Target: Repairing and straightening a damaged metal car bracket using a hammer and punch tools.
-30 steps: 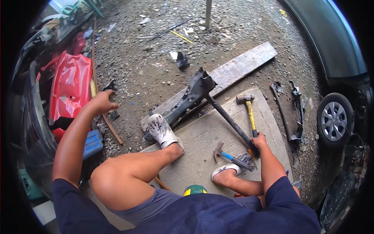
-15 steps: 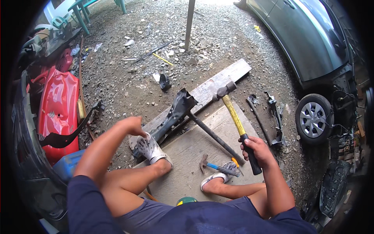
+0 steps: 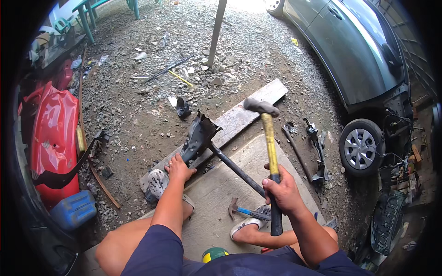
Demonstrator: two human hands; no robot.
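Near the centre of the frame, a black, perforated length of shaped metal [image 3: 198, 138] lies slantwise along a weathered grey wooden plank [image 3: 232, 122], its ragged open end toward the upper right. The left hand [image 3: 179, 168] is spread palm down at the metal's lower end, just beside a white clog with dark markings [image 3: 157, 184]; its fingers appear to rest on the metal, though how firmly they press cannot be told. Right of centre, the right hand [image 3: 283, 188] is wrapped around the grip of a yellow-and-black hammer [image 3: 270, 138], its heavy grey head raised in the air.

From the ragged end a straight, dark rod [image 3: 237, 168] runs down to the right over a pale, flat slab [image 3: 214, 198]; whether its upper end sits inside or under the metal is unclear. Lower down, a blue-handled claw hammer [image 3: 248, 211] lies beside the other white clog [image 3: 241, 225], held by neither hand.

As for progress, the metal seems already laid in position, with a hand at it and the hammer in grasp. Its bent, jagged rim suggests the work is unfinished; how much is left cannot be judged.
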